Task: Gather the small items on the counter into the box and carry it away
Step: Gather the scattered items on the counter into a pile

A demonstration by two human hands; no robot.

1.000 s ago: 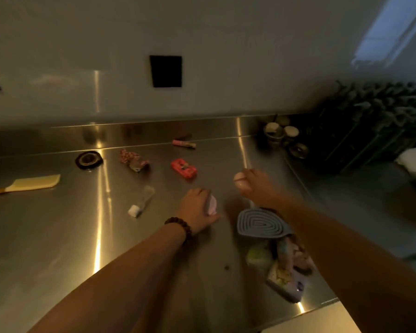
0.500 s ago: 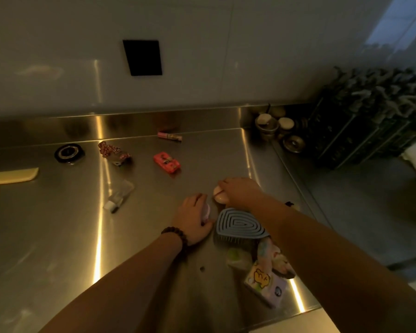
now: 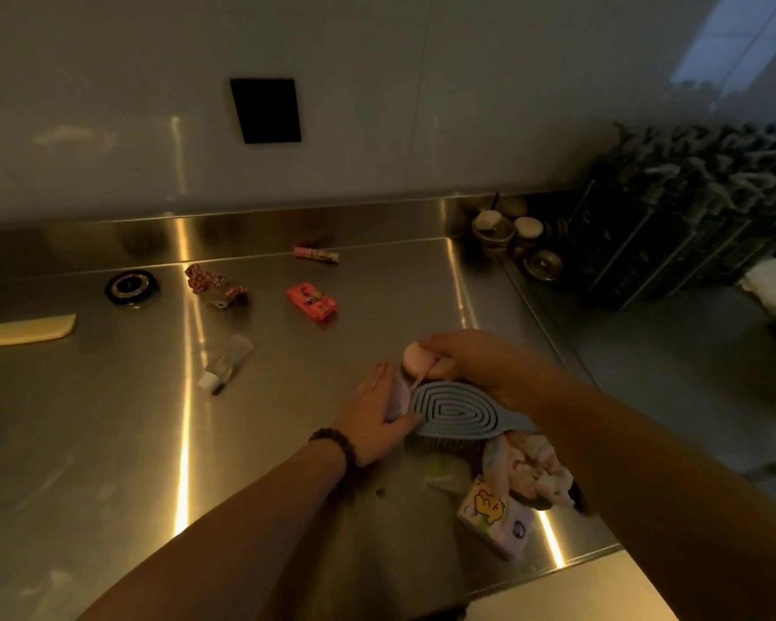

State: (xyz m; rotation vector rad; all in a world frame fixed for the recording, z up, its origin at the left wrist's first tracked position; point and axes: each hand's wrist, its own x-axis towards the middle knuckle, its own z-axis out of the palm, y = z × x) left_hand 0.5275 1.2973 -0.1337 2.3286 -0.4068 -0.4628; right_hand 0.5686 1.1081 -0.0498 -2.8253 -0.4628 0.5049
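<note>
Nearest the counter's front edge, at right, lies a small heap: a pastel tissue packet printed with a yellow cartoon bear (image 3: pixel 493 515), a bundle of pale printed cloth (image 3: pixel 534 468) and a pale green lump (image 3: pixel 444 470) too dim to identify. Just beyond it rests a blue oval hairbrush with a ridged spiral back (image 3: pixel 455 412), bristles down. The left hand (image 3: pixel 372 419), a dark bead bracelet (image 3: pixel 334 443) at its wrist, lies fairly flat with fingers straight against a small lilac object (image 3: pixel 397 396) at the brush's left edge. The right hand (image 3: pixel 471 358) curls its fingers round a pink rounded object (image 3: pixel 413 356); its fingertips are hidden underneath. No box is visible anywhere on the stainless steel counter (image 3: pixel 108 441), so the step in hand appears to be collecting loose pieces toward the near-right heap. The next move likely calls for fetching the farther items: a clear tube with a white cap (image 3: pixel 227 365), a red patterned packet (image 3: pixel 311 301), a floral fabric clip (image 3: pixel 213 286), a pink slim tube (image 3: pixel 317 254) by the upstand, and a black round lid (image 3: pixel 131 287). A pale yellow flat piece (image 3: pixel 25 330) is cut off at the left edge. The metal cups (image 3: pixel 507 237) in the far right corner are murky.
</note>
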